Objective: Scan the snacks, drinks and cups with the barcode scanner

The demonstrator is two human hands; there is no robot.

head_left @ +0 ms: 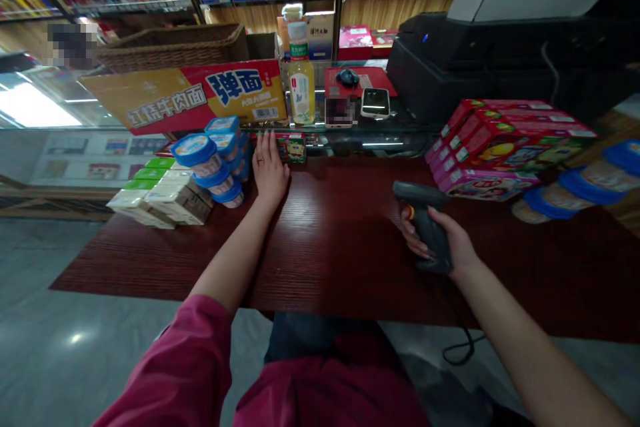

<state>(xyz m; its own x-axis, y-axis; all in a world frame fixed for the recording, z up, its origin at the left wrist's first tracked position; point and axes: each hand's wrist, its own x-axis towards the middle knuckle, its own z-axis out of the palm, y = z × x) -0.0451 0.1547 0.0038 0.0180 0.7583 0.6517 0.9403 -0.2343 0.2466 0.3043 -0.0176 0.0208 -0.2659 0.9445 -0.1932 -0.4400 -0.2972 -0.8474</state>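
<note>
My right hand (pixel 463 247) is wrapped round the grip of a black barcode scanner (pixel 433 230), held over the right half of the dark wooden table (pixel 325 247); its cord hangs off the front edge. At the back of the table my left hand (pixel 269 170) lies with its fingers stretched out over a small red and green box (pixel 293 147), which it partly hides. Just left of that hand stand stacked blue-lidded tubs (pixel 217 160). Beside them are white and green cartons (pixel 163 193).
On the right are stacked red and purple boxes (pixel 505 147) and more blue-lidded tubs (pixel 580 187). Behind the table stand a printed cardboard box (pixel 200 97), a yellow drink bottle (pixel 301 83), a handheld device (pixel 375 103) and a mouse (pixel 347 77).
</note>
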